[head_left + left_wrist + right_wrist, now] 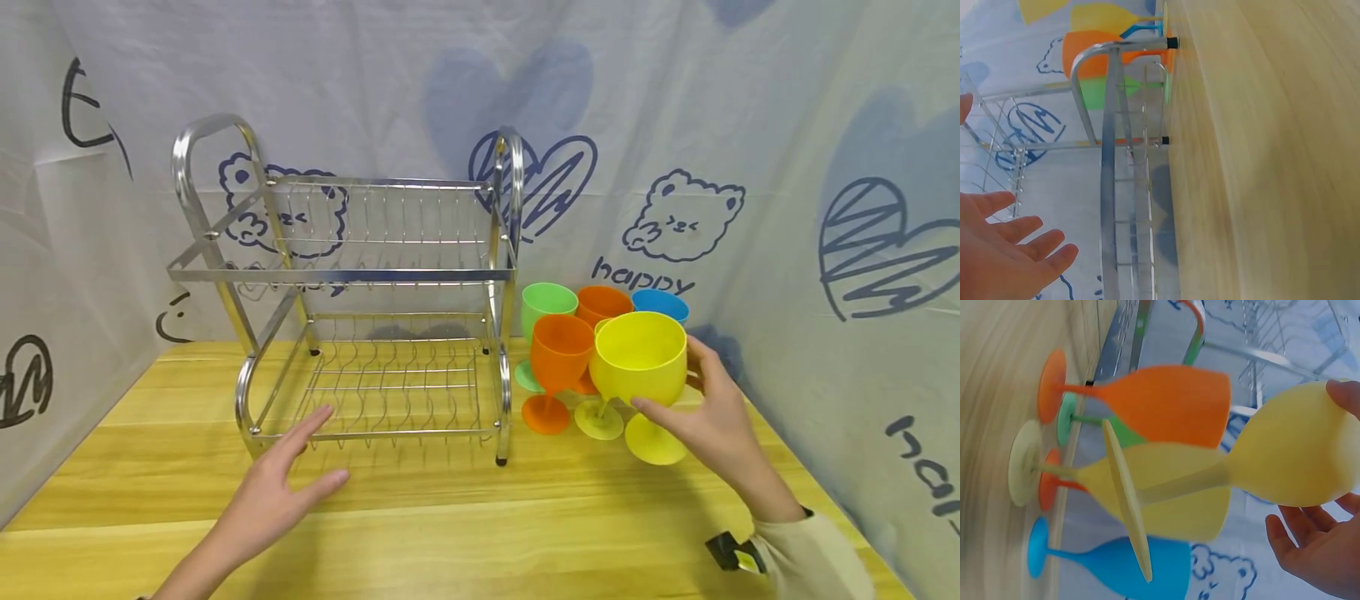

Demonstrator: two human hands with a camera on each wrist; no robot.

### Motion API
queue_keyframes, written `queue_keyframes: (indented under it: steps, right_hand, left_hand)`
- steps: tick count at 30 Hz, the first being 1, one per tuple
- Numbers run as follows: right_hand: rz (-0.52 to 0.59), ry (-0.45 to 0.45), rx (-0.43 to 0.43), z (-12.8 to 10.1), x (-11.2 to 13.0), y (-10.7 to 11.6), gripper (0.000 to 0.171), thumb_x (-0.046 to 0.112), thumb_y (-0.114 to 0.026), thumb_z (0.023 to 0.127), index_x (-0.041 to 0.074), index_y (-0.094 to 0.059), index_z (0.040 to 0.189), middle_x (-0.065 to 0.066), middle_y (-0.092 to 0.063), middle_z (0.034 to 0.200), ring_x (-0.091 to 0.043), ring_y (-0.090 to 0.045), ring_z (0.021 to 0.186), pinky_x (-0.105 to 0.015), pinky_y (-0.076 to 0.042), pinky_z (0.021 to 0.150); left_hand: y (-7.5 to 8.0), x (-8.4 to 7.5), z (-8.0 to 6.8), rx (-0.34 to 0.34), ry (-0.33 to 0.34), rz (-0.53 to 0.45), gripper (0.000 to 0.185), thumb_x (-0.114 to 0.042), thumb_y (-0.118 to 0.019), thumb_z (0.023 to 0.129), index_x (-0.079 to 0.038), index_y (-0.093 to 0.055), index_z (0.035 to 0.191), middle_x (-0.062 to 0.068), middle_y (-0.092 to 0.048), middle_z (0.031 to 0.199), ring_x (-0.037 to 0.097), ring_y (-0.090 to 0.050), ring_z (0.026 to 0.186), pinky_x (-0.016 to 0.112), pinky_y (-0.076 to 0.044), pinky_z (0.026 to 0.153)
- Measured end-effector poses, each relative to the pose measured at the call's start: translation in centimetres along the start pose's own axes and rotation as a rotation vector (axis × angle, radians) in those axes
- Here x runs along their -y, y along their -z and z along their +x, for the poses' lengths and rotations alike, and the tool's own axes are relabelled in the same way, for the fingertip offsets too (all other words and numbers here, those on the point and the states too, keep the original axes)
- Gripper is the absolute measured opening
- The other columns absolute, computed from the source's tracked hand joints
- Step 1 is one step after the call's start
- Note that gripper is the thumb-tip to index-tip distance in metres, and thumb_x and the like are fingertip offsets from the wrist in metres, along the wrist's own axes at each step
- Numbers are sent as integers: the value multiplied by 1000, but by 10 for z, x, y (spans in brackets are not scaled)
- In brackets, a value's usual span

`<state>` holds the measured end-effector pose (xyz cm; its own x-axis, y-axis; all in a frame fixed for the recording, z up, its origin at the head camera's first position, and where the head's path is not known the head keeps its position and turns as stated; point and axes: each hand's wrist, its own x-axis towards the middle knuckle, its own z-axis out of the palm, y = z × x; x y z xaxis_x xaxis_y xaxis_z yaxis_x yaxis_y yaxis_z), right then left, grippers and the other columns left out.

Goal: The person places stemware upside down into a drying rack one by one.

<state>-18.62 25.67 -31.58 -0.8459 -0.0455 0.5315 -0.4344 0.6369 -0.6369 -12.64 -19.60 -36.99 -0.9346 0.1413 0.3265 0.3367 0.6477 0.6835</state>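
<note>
My right hand [716, 421] grips a yellow plastic goblet [637, 371] by its bowl, thumb on the near side and fingers around the far side. In the right wrist view the held goblet's foot [1127, 500] is raised off the table. Close beside it stand another yellow goblet [1166, 462], a front orange goblet [561, 350], a green goblet [547, 302], a rear orange goblet [603, 304] and a blue goblet [660, 305]. My left hand [270, 492] hovers before the rack's front left corner, fingers spread and holding nothing.
A two-tier metal dish rack [341, 276] stands on the wooden table [450, 533], left of the goblets. White cloth [405, 75] printed with bears and hearts hangs behind and at both sides. A black strap device [726, 550] is by the right wrist.
</note>
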Motion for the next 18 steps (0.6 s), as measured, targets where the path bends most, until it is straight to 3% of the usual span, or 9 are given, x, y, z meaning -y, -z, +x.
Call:
queue_keyframes:
  steps: [10,18]
  right_hand:
    - [7,181,112,0,22,-17,88,3,-88,67,-1,-40,140,-16,-49,134,-31,-49,114,-44,-45,91]
    - [10,207,250,-1,34,-39,88,12,-89,67,4,-41,141,-12,-50,128,-27,-50,111,-52,-50,88]
  left_hand:
    - [-4,-13,-1,20,-29,7,83,-34,-75,84,-23,-31,152,15,-29,154,49,-32,132,81,-28,87]
    - [-10,-17,3,32,-63,-27,83,-34,-76,84,-21,-32,152,17,-31,153,48,-34,131,77,-31,89]
